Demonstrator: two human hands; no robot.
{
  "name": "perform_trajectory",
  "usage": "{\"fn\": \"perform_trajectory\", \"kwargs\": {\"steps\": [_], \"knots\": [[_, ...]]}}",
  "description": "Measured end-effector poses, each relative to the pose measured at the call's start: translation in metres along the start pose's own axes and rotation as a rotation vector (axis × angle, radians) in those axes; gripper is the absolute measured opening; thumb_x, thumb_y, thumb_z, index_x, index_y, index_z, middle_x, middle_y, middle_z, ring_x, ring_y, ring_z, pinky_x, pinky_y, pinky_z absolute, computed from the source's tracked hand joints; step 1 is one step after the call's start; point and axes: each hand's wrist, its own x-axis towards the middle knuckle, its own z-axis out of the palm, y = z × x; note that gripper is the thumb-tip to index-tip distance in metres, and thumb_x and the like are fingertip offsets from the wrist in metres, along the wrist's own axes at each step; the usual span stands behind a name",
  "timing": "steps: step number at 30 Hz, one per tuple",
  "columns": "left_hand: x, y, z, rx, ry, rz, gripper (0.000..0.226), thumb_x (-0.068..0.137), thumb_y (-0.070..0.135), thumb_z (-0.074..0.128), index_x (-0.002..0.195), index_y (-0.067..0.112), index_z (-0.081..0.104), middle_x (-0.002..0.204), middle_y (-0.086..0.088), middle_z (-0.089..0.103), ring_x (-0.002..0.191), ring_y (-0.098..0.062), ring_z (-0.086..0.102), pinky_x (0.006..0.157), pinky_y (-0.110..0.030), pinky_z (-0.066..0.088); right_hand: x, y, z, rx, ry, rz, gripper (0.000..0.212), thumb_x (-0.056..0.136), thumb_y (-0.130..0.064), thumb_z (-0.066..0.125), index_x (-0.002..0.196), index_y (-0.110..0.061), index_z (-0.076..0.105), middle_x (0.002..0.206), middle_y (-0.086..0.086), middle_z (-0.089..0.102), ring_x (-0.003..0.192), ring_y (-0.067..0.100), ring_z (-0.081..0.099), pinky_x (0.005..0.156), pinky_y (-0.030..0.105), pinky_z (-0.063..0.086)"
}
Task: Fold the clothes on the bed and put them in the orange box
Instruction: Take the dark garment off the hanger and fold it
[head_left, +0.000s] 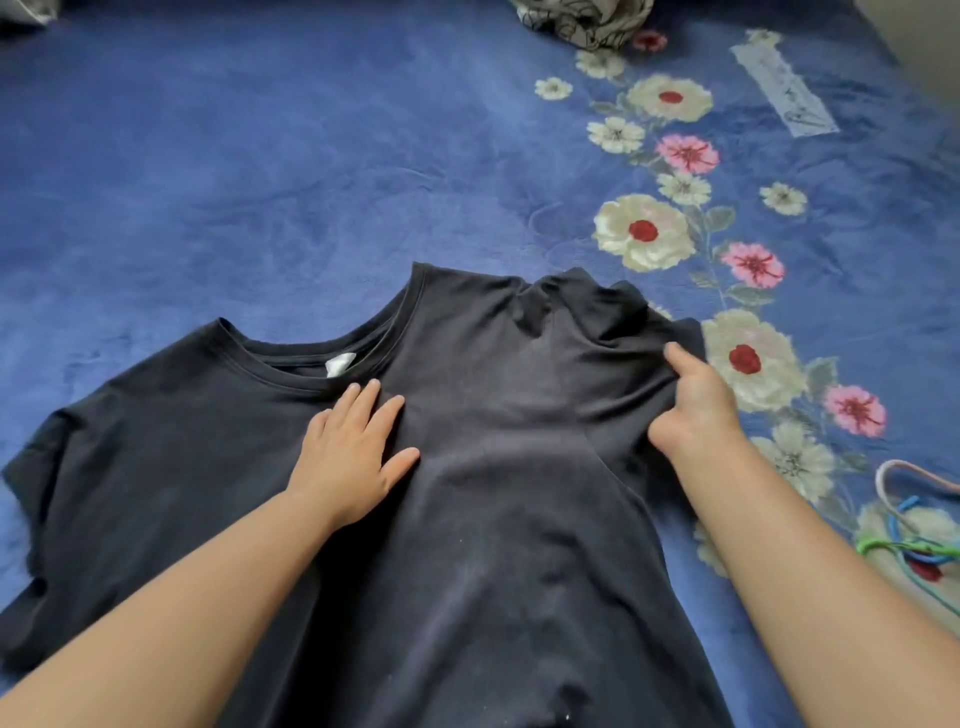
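Garment: black T-shirt (467, 493), spread on the blue floral bedspread (260, 182), right side already turned inward over the middle.
Left hand (348, 452): flat, fingers straight, pressing the cloth just below the collar (311, 364); likely pins the fold line.
Right hand (696, 405): fingers curled into the bunched right shoulder cloth, gripping it, apparently to draw it across.
Orange box: not in view.
Other cloth: patterned piece (587, 21), far edge, unfolded.
Cords: coloured loops (904, 540), right edge.
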Motion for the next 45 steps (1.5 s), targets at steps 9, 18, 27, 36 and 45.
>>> {"fn": "perform_trajectory", "kwargs": {"steps": [9, 18, 27, 36, 45], "knots": [[-0.003, -0.002, -0.007, -0.063, 0.009, 0.038, 0.061, 0.097, 0.048, 0.032, 0.149, 0.025, 0.010, 0.158, -0.002, -0.002, 0.145, -0.020, -0.003, 0.115, -0.033, 0.009, -0.021, -0.032, -0.009, 0.161, 0.204, -0.460, 0.040, 0.095, 0.000, 0.040, 0.127, -0.023, 0.049, 0.114, -0.003, 0.056, 0.104, 0.011, 0.055, 0.097, 0.023, 0.044], [-0.009, -0.009, -0.009, -0.054, -0.003, 0.067, 0.060, 0.097, 0.044, 0.035, 0.148, 0.024, 0.013, 0.158, -0.002, 0.001, 0.145, -0.020, 0.001, 0.115, -0.032, 0.011, -0.005, -0.002, -0.050, -0.862, 0.366, -0.523, 0.061, 0.097, -0.028, 0.044, 0.148, -0.010, 0.017, 0.149, 0.010, 0.033, 0.133, 0.027, 0.036, 0.105, 0.032, 0.028], [-0.008, -0.008, 0.003, -0.056, -0.008, 0.049, 0.059, 0.097, 0.047, 0.026, 0.149, 0.023, 0.012, 0.158, -0.003, -0.001, 0.145, -0.021, -0.001, 0.115, -0.034, 0.008, 0.008, -0.025, -0.080, -0.648, 0.068, -0.193, 0.012, 0.090, -0.010, 0.058, 0.079, -0.013, 0.061, 0.070, 0.000, 0.071, 0.057, 0.012, 0.064, 0.057, 0.024, 0.049], [-0.008, 0.004, 0.004, -0.049, 0.036, -0.034, 0.057, 0.097, 0.042, 0.033, 0.147, 0.020, 0.020, 0.157, -0.005, 0.007, 0.145, -0.022, 0.003, 0.114, -0.037, 0.011, -0.011, -0.071, -0.085, -0.752, -0.162, -0.583, 0.024, 0.092, -0.040, 0.046, 0.085, -0.021, 0.060, 0.074, -0.015, 0.069, 0.075, 0.004, 0.060, 0.074, 0.025, 0.047], [-0.007, 0.012, 0.009, -0.074, 0.040, -0.092, 0.058, 0.097, 0.043, 0.031, 0.147, 0.019, 0.018, 0.157, -0.004, 0.002, 0.145, -0.022, -0.002, 0.114, -0.039, 0.006, -0.011, -0.035, -0.131, -0.957, 0.202, 0.209, 0.042, 0.097, -0.043, 0.041, 0.085, -0.004, 0.049, 0.062, 0.016, 0.057, 0.053, 0.023, 0.057, 0.043, 0.026, 0.047]]}}
